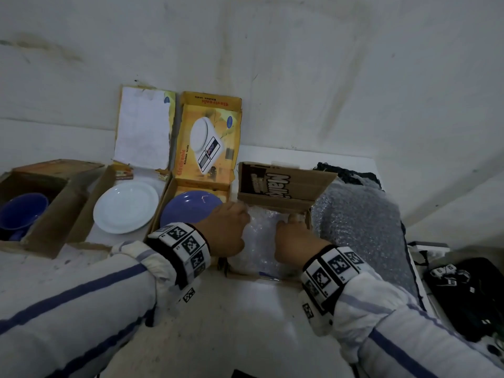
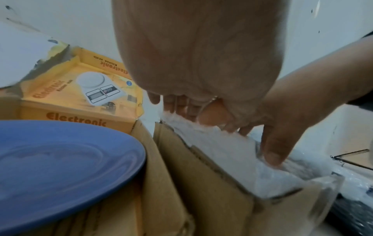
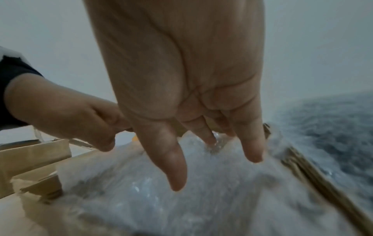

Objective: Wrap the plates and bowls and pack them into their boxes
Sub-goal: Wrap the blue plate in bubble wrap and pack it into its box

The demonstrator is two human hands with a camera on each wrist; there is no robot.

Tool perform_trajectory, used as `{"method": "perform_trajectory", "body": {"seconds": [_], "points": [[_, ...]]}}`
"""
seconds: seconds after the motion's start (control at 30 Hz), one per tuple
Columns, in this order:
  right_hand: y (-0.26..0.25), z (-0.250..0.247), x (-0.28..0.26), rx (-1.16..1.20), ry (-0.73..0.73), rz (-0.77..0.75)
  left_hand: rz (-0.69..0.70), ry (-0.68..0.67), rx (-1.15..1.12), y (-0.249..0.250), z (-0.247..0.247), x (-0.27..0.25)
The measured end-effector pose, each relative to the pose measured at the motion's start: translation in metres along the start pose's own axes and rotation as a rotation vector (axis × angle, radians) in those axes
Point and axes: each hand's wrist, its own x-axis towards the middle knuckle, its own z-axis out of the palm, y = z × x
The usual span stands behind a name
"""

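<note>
I had both hands in the brown box (image 1: 275,192), pressing down the bubble-wrapped bundle (image 1: 259,241) that sat inside it. My left hand (image 1: 226,230) and right hand (image 1: 296,238) lay on it with fingers (image 3: 175,167) straight, gripping nothing. I judged the bundle soft outside but breakable within, light, slippery; best held by its sides. A blue plate (image 1: 188,208) waited unwrapped in the yellow box (image 1: 207,137).

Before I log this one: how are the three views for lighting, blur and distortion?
Head view: dim, bluish, wide-angle curving at the edges, but the blue plate stays readable. Left wrist view: the left hand looms soft and oversized. Right wrist view: motion smear over the bubble-wrapped bundle, with small glints.
</note>
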Motion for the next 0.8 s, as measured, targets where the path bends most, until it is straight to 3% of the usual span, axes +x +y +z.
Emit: {"method": "perform_trajectory", "body": {"seconds": [0.1,0.2,0.27,0.5,0.7,0.8], "points": [[0.001,0.011,0.008,0.115,-0.028,0.106,-0.013,-0.051,0.107,0.001,0.002,0.002],[0.003,0.019,0.015,0.150,-0.023,0.124,0.011,-0.084,0.391,0.009,0.008,0.006],[0.003,0.024,0.017,0.155,-0.018,0.133,0.022,-0.087,0.466,0.017,0.012,0.009],[0.010,0.015,0.011,0.111,-0.020,0.047,0.049,-0.015,0.384,0.017,0.017,0.012],[0.030,0.002,0.000,0.115,0.224,-0.075,0.057,0.041,0.208,0.008,0.010,0.004],[0.020,0.015,-0.006,0.034,0.042,-0.083,0.018,0.000,0.219,0.014,0.013,0.002]]}}
